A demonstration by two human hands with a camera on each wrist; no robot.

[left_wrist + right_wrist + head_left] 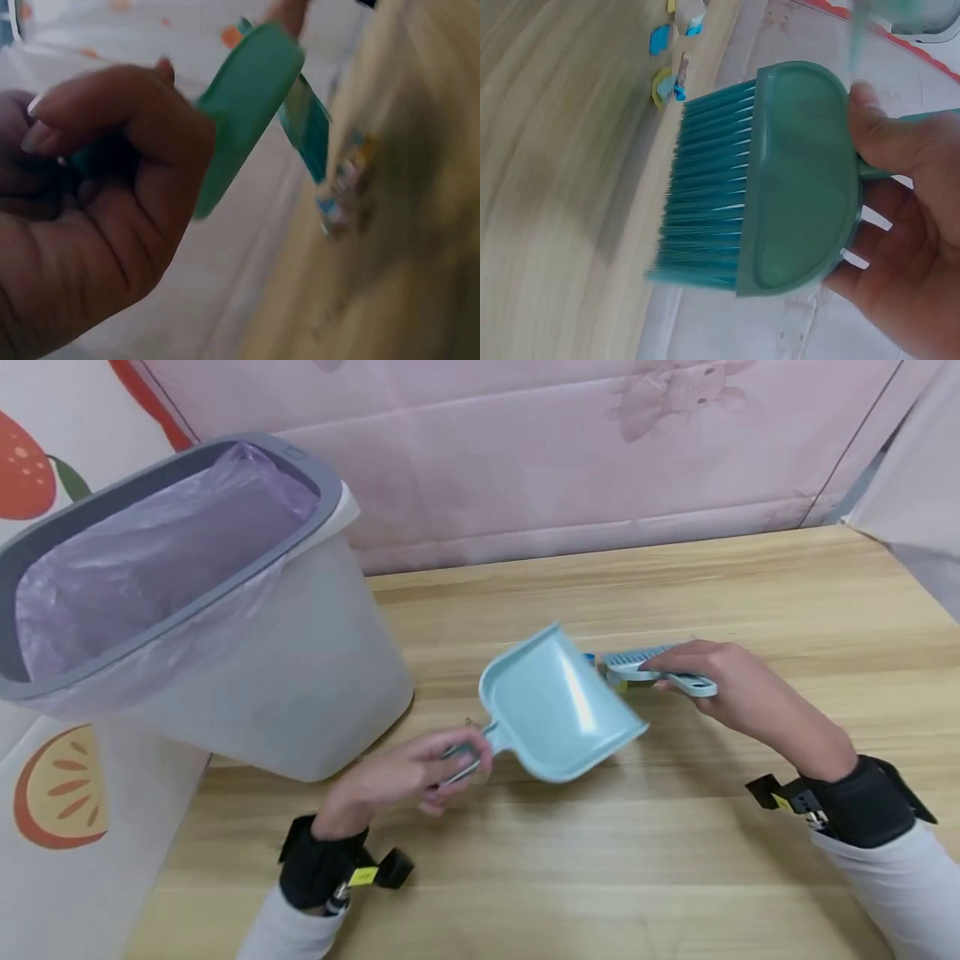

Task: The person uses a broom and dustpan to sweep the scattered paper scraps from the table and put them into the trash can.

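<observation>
Curled around the thin handle, my left hand [408, 775] holds the light blue dustpan [558, 708] tilted on the wooden table [750, 593], and my right hand [731, 689] pinches the small brush [637, 664] flat just behind the pan's mouth. I judge this is the sweeping step: the small coloured scraps [667, 75], blurred and perhaps paper, lie near the bristles, so next the brush must push them into the pan. Both wrists are low, and farther left stands the bin [187, 610] with its purple bag.

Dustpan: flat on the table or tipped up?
Tipped up. The dustpan is held by its handle in the left hand, tray tilted, its front edge near the table.
</observation>
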